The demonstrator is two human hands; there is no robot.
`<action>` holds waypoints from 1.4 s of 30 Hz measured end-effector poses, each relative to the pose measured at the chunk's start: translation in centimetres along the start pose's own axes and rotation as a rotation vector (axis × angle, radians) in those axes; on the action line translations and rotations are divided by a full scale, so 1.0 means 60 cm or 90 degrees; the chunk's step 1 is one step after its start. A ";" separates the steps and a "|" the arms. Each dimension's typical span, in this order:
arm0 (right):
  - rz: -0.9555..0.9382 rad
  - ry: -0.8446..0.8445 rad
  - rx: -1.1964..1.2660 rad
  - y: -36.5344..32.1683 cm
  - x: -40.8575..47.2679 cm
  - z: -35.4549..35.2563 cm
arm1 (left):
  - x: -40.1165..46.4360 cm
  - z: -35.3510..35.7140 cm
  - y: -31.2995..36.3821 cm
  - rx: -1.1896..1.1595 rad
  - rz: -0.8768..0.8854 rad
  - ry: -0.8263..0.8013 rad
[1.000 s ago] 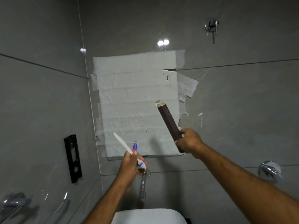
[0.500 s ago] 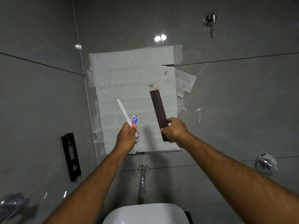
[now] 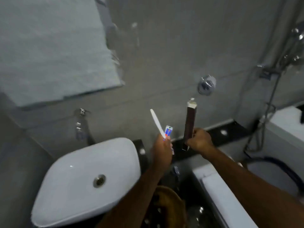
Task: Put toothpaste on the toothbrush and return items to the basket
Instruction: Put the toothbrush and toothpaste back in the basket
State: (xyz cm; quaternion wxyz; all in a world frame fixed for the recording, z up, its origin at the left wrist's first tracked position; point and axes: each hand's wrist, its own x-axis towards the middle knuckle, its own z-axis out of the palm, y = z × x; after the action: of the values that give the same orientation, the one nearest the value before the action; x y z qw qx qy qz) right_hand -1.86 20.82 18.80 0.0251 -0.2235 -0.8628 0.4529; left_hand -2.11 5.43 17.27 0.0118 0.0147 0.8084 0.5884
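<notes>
Beside the sink (image 3: pixel 85 178), both hands hold items upright.

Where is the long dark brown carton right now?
The long dark brown carton stands nearly upright in the right hand, right of centre in the head view, beside the white toothbrush and small toothpaste tube in the left hand.

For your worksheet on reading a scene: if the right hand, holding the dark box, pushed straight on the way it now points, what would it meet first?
Probably the grey wall. The right hand and its dark box point up and away, toward the chrome fitting. Nothing shows between, though depth is unclear.
</notes>
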 end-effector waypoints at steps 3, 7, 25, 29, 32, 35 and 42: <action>0.086 -0.039 -0.033 0.204 0.009 0.000 | -0.075 0.177 -0.079 0.069 -0.067 -0.074; 0.214 -0.031 -0.012 0.462 -0.001 0.051 | -0.158 0.343 -0.233 0.082 -0.191 -0.091; 0.387 -0.131 -0.027 0.920 -0.012 0.468 | -0.227 0.462 -0.784 0.312 -0.439 -0.067; 0.364 -0.130 -0.062 0.899 -0.031 0.439 | -0.228 0.465 -0.737 0.287 -0.433 -0.069; 0.298 -0.062 -0.040 0.847 -0.048 0.368 | -0.228 0.468 -0.647 0.232 -0.414 -0.070; 0.214 0.045 -0.039 0.760 -0.070 0.273 | -0.224 0.465 -0.529 0.160 -0.397 -0.078; 0.092 0.170 0.116 0.445 -0.127 0.080 | -0.174 0.322 -0.250 -0.099 -0.287 -0.039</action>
State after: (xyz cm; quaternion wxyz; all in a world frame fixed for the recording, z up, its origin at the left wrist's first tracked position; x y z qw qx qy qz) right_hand 13.48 27.07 -3.96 0.1266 -0.3400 -0.7886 0.4965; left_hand 8.89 18.80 -2.89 0.1687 -0.1493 0.7428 0.6305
